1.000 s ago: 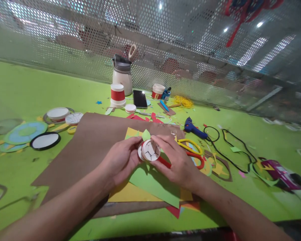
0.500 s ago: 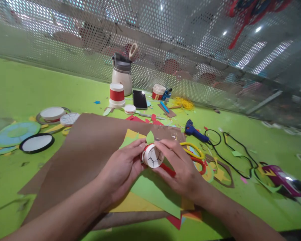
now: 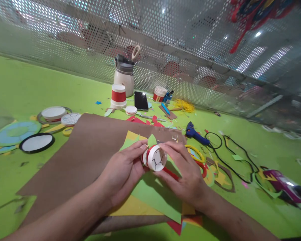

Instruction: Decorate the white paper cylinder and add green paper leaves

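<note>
Between my hands is a small white paper cup piece (image 3: pixel 158 159) with a red band and black lines drawn on its round face. A green paper leaf (image 3: pixel 152 140) stands up at its top edge. My left hand (image 3: pixel 125 165) grips its left side, thumb on top and fingers curled below. At its right side my right hand (image 3: pixel 184 165) closes fingers and thumb on the rim. Under the hands lie green paper (image 3: pixel 158 197), yellow paper (image 3: pixel 130 207) and brown card (image 3: pixel 90 150). Scissors with a red and a yellow handle (image 3: pixel 195 152) are partly hidden behind my right hand.
A blue glue gun (image 3: pixel 197 134) with a black cord lies at right, near a purple device (image 3: pixel 281 184). Behind stand a white bottle (image 3: pixel 124 80), a red-banded cup (image 3: pixel 118 97) and a phone (image 3: pixel 141 101). Round paper pieces (image 3: pixel 37 142) lie at left. A perforated screen (image 3: pixel 150 43) borders the back.
The cup piece has turned slightly, showing more of its red band at the side, and shifted a little right and down. Both hands keep hold of it. The view has shifted slightly.
</note>
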### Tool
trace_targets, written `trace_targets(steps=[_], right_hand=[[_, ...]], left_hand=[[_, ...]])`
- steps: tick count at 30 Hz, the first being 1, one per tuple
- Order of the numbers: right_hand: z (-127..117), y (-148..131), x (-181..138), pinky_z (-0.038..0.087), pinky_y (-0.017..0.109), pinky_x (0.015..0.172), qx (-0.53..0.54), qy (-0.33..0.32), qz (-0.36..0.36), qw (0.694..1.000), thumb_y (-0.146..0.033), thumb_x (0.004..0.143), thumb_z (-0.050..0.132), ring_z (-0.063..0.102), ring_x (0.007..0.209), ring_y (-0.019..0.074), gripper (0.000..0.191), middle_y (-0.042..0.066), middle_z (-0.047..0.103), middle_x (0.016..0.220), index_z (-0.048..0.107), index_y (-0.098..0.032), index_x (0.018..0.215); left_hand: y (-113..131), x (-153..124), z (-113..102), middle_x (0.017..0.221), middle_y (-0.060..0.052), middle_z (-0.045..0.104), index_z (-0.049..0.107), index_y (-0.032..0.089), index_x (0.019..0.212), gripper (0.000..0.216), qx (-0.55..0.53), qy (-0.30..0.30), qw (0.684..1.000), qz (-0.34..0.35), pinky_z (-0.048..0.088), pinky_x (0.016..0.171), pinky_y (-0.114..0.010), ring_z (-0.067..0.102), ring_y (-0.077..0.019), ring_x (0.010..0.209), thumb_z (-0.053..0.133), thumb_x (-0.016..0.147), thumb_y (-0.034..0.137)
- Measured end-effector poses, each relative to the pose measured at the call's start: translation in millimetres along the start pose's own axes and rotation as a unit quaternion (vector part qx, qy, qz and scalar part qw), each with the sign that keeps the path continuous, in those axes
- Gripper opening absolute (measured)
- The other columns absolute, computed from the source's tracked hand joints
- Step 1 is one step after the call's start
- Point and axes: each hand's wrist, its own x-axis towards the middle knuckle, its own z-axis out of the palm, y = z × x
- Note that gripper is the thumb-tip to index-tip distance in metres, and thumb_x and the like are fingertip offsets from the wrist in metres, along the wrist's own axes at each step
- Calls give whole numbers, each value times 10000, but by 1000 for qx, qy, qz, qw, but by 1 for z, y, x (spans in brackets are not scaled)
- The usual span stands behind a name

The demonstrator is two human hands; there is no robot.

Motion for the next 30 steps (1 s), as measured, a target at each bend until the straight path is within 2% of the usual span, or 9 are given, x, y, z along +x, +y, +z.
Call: trace_targets(steps=[2, 4, 7, 9, 13, 16, 22, 30], right_hand=[[-2, -3, 1, 466, 388, 949, 22, 24, 45, 998, -263, 803, 689, 533, 1098, 236, 528, 117, 544, 1184, 478, -178, 1279], [-3, -6, 3, 520, 365, 848, 88, 37, 127, 987, -297, 788, 702, 588, 985, 216, 476, 90, 592, 1105, 513, -207, 1215], [-2, -10, 5, 557, 306, 703, 211, 34, 260, 941, -318, 792, 684, 630, 836, 181, 390, 57, 636, 990, 539, -225, 1142], [-1, -11, 6, 560, 291, 678, 238, 26, 310, 920, -322, 789, 677, 635, 809, 175, 408, 46, 641, 950, 544, -230, 1163], [2, -12, 5, 559, 299, 719, 211, -12, 312, 926, -357, 837, 613, 632, 833, 168, 455, 28, 638, 971, 508, -291, 1275], [4, -13, 3, 553, 300, 741, 170, -24, 309, 935, -400, 846, 600, 635, 845, 164, 402, 27, 632, 1043, 536, -310, 1232], [9, -17, -1, 517, 258, 553, 133, -1, 332, 934, -495, 750, 687, 605, 602, 138, 489, -19, 632, 768, 535, -292, 1169], [11, -14, -2, 477, 229, 502, 135, 3, 336, 932, -518, 732, 690, 587, 573, 135, 499, -20, 616, 694, 551, -232, 1117]], left_hand=[[1, 0, 1, 797, -5, 586, 642, 165, 835, 78, 0, -3, 1000, 1, 462, 647, -193, 538, -93, 686, 580, 841, 119], [1, -1, 2, 821, -18, 611, 648, 165, 837, 83, 8, -15, 1000, 2, 473, 654, -205, 553, -102, 695, 572, 847, 133], [2, -2, 4, 861, -31, 640, 653, 167, 853, 87, 11, -23, 1000, 12, 482, 667, -205, 572, -104, 710, 568, 853, 148], [2, -2, 5, 876, -32, 650, 652, 169, 879, 92, 11, -13, 1000, 21, 488, 684, -209, 587, -106, 723, 568, 852, 143], [0, -2, 4, 921, -42, 667, 653, 173, 956, 139, 22, 2, 999, 28, 503, 747, -241, 625, -138, 818, 568, 851, 144], [-1, -1, 3, 931, -42, 677, 661, 182, 976, 157, 34, 2, 999, 38, 505, 772, -244, 634, -155, 875, 589, 839, 157], [-5, -6, 5, 923, -25, 690, 660, 212, 1010, 191, 46, 7, 998, 45, 502, 793, -245, 643, -160, 900, 608, 831, 171], [-6, -11, 8, 949, -27, 704, 653, 202, 987, 164, 71, 7, 997, 38, 473, 864, -244, 641, -151, 908, 632, 825, 184]])
